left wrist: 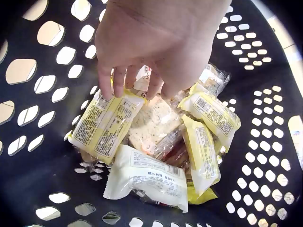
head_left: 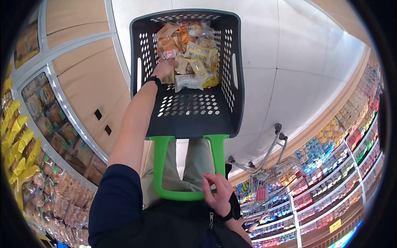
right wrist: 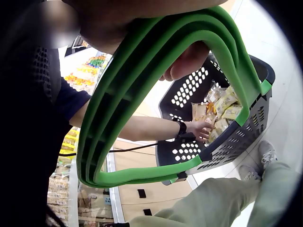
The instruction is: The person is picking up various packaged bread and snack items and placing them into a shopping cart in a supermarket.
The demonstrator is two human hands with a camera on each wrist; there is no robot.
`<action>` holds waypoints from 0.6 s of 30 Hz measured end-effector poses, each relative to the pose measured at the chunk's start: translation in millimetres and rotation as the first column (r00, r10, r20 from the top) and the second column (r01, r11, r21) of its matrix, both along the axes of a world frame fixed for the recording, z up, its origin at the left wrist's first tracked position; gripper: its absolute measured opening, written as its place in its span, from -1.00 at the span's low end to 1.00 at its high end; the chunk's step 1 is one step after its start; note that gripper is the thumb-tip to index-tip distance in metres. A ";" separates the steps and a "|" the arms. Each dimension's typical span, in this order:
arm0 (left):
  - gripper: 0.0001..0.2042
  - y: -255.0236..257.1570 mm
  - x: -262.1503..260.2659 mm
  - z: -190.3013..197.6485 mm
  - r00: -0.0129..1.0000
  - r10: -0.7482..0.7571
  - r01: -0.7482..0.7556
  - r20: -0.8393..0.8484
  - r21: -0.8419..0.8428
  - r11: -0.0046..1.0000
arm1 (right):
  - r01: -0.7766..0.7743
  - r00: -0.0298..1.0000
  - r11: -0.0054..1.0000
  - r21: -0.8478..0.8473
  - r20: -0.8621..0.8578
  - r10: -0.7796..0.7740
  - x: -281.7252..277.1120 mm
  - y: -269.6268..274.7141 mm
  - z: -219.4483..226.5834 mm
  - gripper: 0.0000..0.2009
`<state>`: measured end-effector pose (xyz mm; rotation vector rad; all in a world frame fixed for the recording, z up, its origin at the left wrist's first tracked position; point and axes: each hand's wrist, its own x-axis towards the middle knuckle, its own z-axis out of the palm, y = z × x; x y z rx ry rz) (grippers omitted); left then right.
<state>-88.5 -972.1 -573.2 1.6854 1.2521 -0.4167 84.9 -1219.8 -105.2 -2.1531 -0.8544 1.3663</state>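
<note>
A shopper's left hand (head_left: 164, 67) reached down into a dark perforated basket (head_left: 188, 111) in a supermarket aisle, its fingertips (left wrist: 106, 87) curled over the top edge of a yellow-wrapped snack packet (left wrist: 105, 124) and seemingly pinching it only lightly; the packet lay tilted on a loose heap of wrapped snacks (head_left: 190, 58) at the basket's far end, touching a clear-wrapped slice of bread (left wrist: 154, 124) beside it and a white packet (left wrist: 149, 178) below. The right hand (head_left: 219, 194) was closed around the green handle (head_left: 182, 194) close to the body, carrying the whole load; the wrist view showed the fingers (right wrist: 187, 61) wrapped over the handle loop.

The risks looked modest but real; a grip on one slick edge could have let the yellow packet slide back into the pile, and the crinkled wrappers around it seemed liable to shift or tip against the basket wall if dragged; a harder squeeze might have crushed the soft bread. With the weight sitting at the far end and only one hand on the handle, the basket could have swung or dipped forward. A wire trolley (head_left: 264, 173) stood near the stocked shelves (head_left: 331, 182) on the right, close enough to be knocked by a swinging basket.
</note>
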 end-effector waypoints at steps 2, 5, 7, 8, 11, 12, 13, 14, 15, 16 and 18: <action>-0.57 -4.2 2.1 26.2 0.995 0.077 -0.080 -0.061 -0.058 0.995 | -0.019 1.000 1.000 -0.001 -0.011 0.019 0.2 -1.8 3.6 -0.83; -0.60 -10.2 -0.3 44.0 0.978 0.163 -0.169 -0.131 -0.037 0.985 | -0.009 0.999 1.000 -0.015 -0.042 0.009 1.8 -4.6 19.0 -0.84; -0.62 -3.8 6.0 61.7 0.976 0.176 -0.171 -0.130 0.048 0.984 | -0.015 1.000 1.000 0.005 -0.024 0.015 5.5 -10.1 24.3 -0.85; -0.64 1.0 9.9 71.9 0.983 0.154 -0.141 -0.102 0.124 0.982 | -0.024 1.000 1.000 0.020 -0.006 0.024 7.5 -13.0 27.6 -0.85; -0.69 4.9 21.7 113.0 0.991 0.135 -0.129 -0.006 0.257 0.958 | -0.032 0.999 0.999 0.038 0.001 0.032 13.4 -9.2 36.0 -0.87; -0.70 6.4 21.2 126.1 0.997 0.077 -0.074 -0.002 0.261 0.962 | -0.024 1.000 0.999 0.048 0.003 0.024 8.9 -9.8 35.8 -0.88; -0.72 7.6 18.8 140.8 1.000 0.019 -0.019 0.002 0.265 0.964 | -0.008 1.000 0.998 0.059 0.006 0.007 3.6 -10.7 35.1 -0.88; -0.75 6.9 14.9 153.7 1.000 -0.004 -0.003 0.029 0.252 0.968 | 0.001 1.000 0.999 0.054 0.002 -0.001 -0.6 -12.7 34.9 -0.89; -0.78 4.1 13.7 168.3 0.999 -0.001 -0.011 0.047 0.251 0.968 | 0.011 1.000 0.999 0.045 0.000 -0.011 -2.8 -16.0 37.0 -0.90; -0.78 0.3 15.7 192.0 0.998 -0.003 -0.012 0.067 0.221 0.975 | 0.028 1.000 0.998 0.054 0.004 -0.029 -3.6 -19.0 40.1 -0.90; -0.79 -9.3 11.7 236.3 0.992 -0.072 0.049 0.105 0.208 0.977 | 0.071 0.997 0.996 0.050 -0.014 -0.071 -5.0 -21.3 46.2 -0.89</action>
